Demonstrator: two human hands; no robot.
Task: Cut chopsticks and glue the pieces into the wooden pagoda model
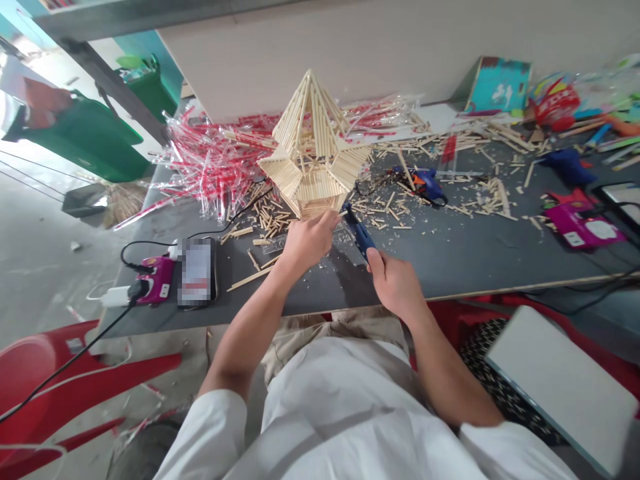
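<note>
My left hand [311,241] is closed in front of the lower edge of a pale wooden stick model [320,180], with a pointed top and flared, slatted sides. A pale tip of a thin wooden stick [343,213] shows at its fingertips. Whether these fingers also touch the model is hidden. In my right hand [397,283] is a dark blue hand tool [359,232], its far end close to that stick tip; its exact kind is unclear. Short stick offcuts [274,217] lie around the model on the dark table [450,253].
Red-and-clear plastic wrappers [210,160] heap at the back left. A blue glue gun [425,183] lies right of the model. Purple power strips [157,277] with cords and a phone [197,272] are on the table. Red chairs [45,373] and green bins [85,133] stand nearby.
</note>
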